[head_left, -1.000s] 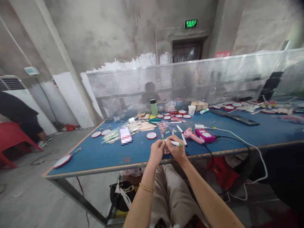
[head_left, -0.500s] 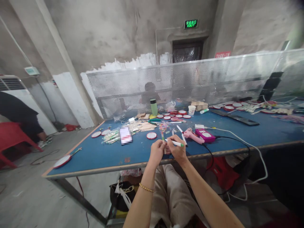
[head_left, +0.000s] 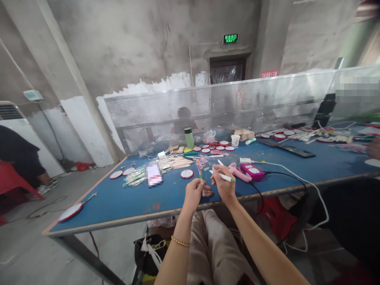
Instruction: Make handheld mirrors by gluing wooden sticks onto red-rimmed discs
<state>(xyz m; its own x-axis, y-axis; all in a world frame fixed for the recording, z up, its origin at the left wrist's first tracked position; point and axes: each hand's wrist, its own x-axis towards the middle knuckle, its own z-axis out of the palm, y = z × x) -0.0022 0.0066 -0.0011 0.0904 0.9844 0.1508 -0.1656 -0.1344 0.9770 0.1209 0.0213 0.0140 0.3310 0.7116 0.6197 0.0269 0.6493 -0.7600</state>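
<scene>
Head view: stick held in left fingers; white marker, gripped in right fingers, shifted farther right of stick than before.

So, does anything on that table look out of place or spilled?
One round, red-rimmed piece lies alone near the table's front left corner, close to the edge, apart from similar pieces. Beyond the hands, a tangle of coloured strands looks untidy. I see no spill; the marker in the right hand looks fine.
</scene>
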